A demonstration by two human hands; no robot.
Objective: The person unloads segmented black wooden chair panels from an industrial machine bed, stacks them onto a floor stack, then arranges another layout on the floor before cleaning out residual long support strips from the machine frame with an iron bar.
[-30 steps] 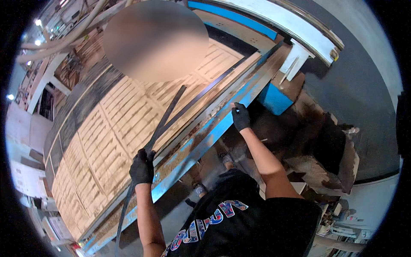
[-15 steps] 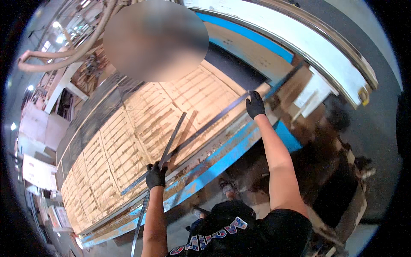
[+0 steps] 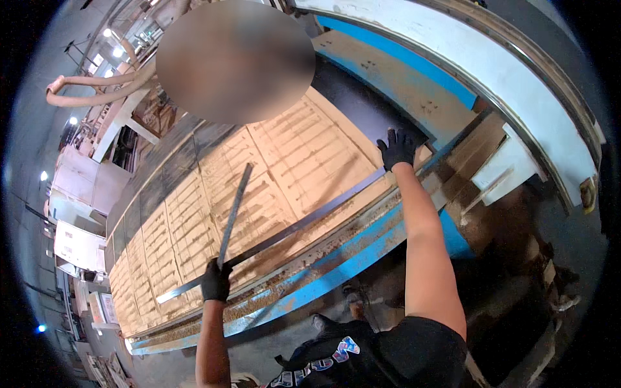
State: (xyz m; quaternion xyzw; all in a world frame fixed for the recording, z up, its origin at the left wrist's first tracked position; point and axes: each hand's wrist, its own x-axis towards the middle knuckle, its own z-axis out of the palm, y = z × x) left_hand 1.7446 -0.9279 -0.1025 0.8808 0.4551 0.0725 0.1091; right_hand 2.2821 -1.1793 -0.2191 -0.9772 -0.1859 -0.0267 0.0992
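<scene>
My left hand (image 3: 215, 281), in a black glove, is closed around a narrow dark strip (image 3: 237, 207) near the front edge of a large tan board (image 3: 291, 139). The strip slants up and away from my fist over the board. A second long, flat strip (image 3: 310, 218) lies along the board's front side, passing behind my left hand. At this strip's right end is my gloved right hand (image 3: 396, 150), fingers spread, over the edge of a black surface (image 3: 362, 107). Whether the right fingertips press on it I cannot tell. Brown streaks and straight seams mark the board.
A blue-edged machine bed (image 3: 310, 275) with sawdust along its ledge carries the board. Beyond the right hand runs a long white beam (image 3: 466, 61). A thick hose (image 3: 97, 90) loops at the upper left. A blurred oval covers the top centre.
My left hand has moved left with its strip, which now stands steeper in view. The right hand has spread its fingers and shifted slightly right. The whole view has turned a little.
</scene>
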